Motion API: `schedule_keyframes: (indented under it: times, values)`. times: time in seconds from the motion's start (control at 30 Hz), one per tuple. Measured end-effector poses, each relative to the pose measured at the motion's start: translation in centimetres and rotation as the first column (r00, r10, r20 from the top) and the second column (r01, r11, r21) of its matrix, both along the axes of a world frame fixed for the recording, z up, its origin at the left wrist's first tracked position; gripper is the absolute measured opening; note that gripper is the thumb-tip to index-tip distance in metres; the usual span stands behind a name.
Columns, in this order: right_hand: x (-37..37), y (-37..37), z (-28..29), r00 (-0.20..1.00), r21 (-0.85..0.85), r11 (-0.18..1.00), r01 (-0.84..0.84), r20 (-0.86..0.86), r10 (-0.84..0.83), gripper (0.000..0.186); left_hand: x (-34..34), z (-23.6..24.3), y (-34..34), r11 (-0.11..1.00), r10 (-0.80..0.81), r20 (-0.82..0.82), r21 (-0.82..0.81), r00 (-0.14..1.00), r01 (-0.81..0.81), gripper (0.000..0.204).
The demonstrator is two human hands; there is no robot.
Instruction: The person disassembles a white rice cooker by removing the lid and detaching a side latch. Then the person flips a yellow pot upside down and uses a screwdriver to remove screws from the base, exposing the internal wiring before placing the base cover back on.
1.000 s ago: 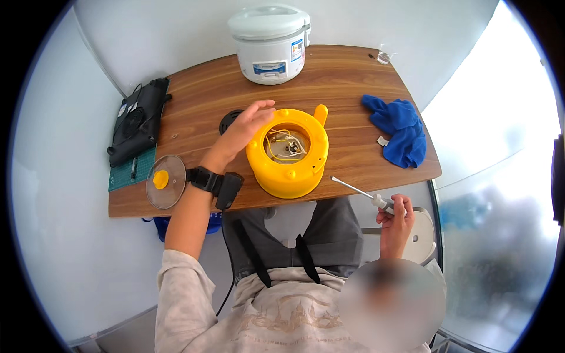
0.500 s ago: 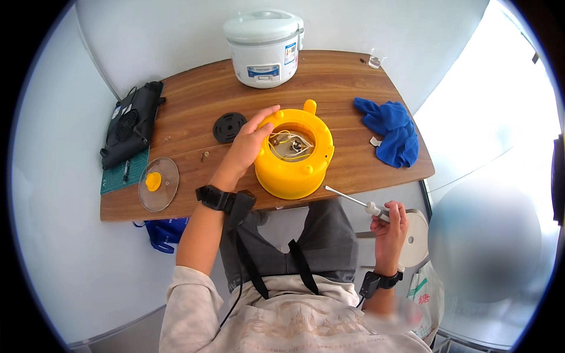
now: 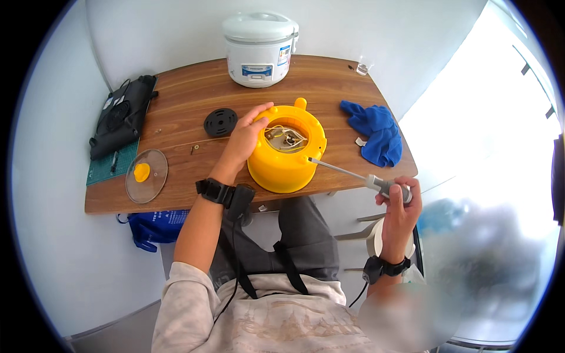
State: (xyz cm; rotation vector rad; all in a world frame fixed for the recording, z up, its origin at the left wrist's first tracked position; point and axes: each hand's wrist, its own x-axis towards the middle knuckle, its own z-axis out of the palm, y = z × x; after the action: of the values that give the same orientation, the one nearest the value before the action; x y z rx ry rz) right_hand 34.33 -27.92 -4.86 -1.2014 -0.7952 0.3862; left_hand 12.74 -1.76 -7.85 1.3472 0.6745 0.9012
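Left hand (image 3: 244,138) lies flat, fingers spread; right hand (image 3: 400,206) is fisted.

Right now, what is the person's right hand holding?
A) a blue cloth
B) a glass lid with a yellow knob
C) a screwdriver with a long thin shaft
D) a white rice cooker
C: the right hand grips the handle of a screwdriver off the table's edge, its shaft pointing toward the yellow cooker body, while the left hand rests on that body's rim.
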Motion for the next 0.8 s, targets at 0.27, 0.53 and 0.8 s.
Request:
schedule_keyframes:
  times: [0.27,0.53,0.8]
  values:
    - [1.4,6.1,4.7,0.861,-0.117,0.993,-0.030,0.502,0.085,0.027,0.1,-0.8,0.4,1.000,0.019,0.037,0.001,0.999,-0.019,0.038]
    - [1.2,10.3,6.5,0.784,-0.234,0.969,-0.073,0.588,0.201,0.030,0.3,-1.8,0.7,0.996,0.067,0.034,0.053,0.997,-0.068,0.037]
    - [0.4,11.4,6.4,0.685,-0.285,0.956,-0.071,0.683,0.255,0.028,0.2,-1.4,0.5,0.998,0.054,0.036,0.030,0.998,-0.055,0.037]
